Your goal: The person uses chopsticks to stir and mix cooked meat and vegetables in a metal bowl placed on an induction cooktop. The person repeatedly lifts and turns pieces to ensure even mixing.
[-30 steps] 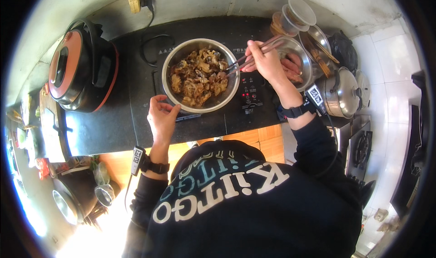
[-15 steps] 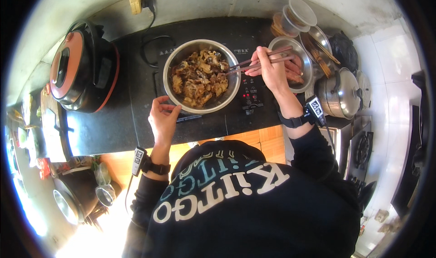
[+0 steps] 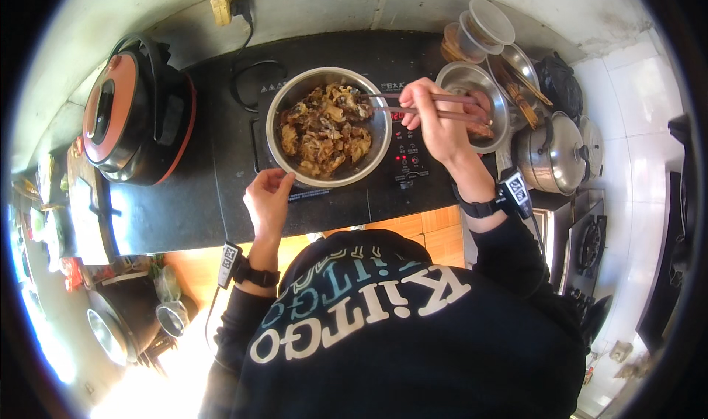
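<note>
Two hands busy: right hand (image 3: 435, 120) pinches chopsticks (image 3: 413, 105) over food bowl (image 3: 328, 127); left hand (image 3: 267, 201) lies loosely open against bowl rim.

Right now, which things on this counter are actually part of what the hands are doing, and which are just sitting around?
In use:
- right hand gripping chopsticks
- left hand at the rim of the steel bowl
- brown cooked food in that bowl
- black cooktop under it

Lying about:
- red-lidded cooker
- smaller steel bowl
- lidded steel pot
- clear plastic cups
</note>
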Motion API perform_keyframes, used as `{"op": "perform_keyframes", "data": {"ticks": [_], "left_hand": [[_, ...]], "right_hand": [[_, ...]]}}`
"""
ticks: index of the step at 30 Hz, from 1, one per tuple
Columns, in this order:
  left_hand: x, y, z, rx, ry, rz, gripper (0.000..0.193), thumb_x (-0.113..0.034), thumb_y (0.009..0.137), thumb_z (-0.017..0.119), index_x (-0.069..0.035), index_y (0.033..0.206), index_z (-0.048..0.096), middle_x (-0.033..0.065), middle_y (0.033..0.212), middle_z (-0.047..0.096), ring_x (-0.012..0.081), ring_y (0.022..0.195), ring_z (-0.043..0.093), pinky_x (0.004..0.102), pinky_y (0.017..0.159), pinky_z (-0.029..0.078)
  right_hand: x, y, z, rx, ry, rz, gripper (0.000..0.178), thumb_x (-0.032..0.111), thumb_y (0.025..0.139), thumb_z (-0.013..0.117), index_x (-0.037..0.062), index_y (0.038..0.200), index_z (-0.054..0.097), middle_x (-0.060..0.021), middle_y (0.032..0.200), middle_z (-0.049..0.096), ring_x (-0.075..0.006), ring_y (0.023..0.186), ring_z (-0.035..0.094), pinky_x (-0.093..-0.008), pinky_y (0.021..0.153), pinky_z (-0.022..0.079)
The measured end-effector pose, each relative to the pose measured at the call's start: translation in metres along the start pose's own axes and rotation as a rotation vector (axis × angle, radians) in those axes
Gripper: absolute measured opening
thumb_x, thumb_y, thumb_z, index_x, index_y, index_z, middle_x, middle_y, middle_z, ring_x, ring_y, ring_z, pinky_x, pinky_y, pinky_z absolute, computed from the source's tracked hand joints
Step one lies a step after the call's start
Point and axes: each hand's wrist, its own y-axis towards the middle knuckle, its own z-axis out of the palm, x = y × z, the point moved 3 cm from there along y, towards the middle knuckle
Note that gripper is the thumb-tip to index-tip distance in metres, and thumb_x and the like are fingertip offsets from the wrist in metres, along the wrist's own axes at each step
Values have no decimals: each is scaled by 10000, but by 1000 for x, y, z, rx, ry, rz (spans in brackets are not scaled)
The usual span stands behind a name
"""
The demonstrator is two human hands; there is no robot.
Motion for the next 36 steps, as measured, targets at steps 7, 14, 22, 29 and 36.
{"op": "perform_keyframes", "data": {"ticks": [7, 14, 22, 29, 36], "left_hand": [[-5, -4, 5, 69, -41, -24, 177, -113, 818, 732, 56, 845, 685, 58, 705, 672, 82, 641, 609, 204, 613, 479], [-6, -3, 8, 68, -20, -64, 166, -96, 819, 724, 62, 852, 685, 66, 714, 678, 88, 641, 616, 205, 615, 483], [-10, -7, 0, 34, -32, -13, 229, -175, 804, 744, 48, 788, 693, 81, 646, 682, 99, 576, 631, 224, 573, 492], [-9, -19, -25, -36, 140, -7, 390, -215, 794, 765, 24, 559, 565, 26, 452, 473, 65, 446, 370, 257, 430, 313], [20, -45, -39, -48, 177, -29, 421, -187, 788, 765, 26, 537, 502, 20, 447, 394, 67, 471, 315, 281, 428, 262]], "right_hand": [[-39, 8, 23, 135, -114, -56, 276, 219, 1003, 467, 17, 886, 616, -63, 778, 612, -121, 659, 574, -253, 591, 464], [-58, -3, 37, 178, 186, 140, 280, 198, 1006, 463, 10, 879, 628, -33, 784, 631, -90, 636, 559, -216, 582, 471], [-16, -1, 5, 45, 144, 131, 319, 235, 1009, 457, 15, 825, 596, -33, 704, 586, -69, 551, 538, -199, 495, 425], [-1, 1, 5, 238, -57, -117, 177, 151, 981, 501, 24, 894, 587, -91, 822, 591, -187, 753, 583, -300, 665, 447], [-50, 14, 26, 269, 112, -20, 256, 229, 1007, 466, 13, 923, 577, -53, 834, 597, -143, 724, 653, -236, 627, 530]]}}
